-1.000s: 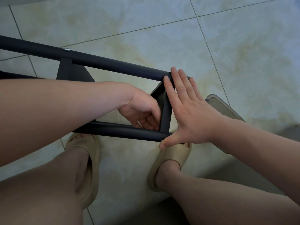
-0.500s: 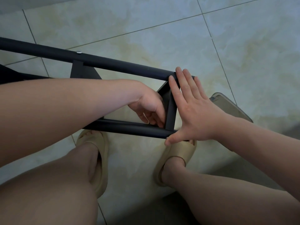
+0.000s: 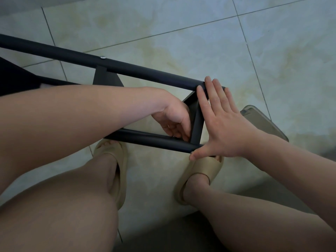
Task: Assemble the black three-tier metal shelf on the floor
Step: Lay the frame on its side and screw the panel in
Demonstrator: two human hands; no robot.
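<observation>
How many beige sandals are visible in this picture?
2. The left sandal lies just below the near black tube; the right sandal is on the floor below the right hand. None seems hidden.

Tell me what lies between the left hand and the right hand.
The shelf frame's short black end bar stands between the left hand and the right hand, as the head view shows.

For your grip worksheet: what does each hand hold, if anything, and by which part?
Right hand presses flat on the end of the shelf frame, gripping nothing. Left hand curls at the frame's inner corner; any hold cannot be told.
</observation>
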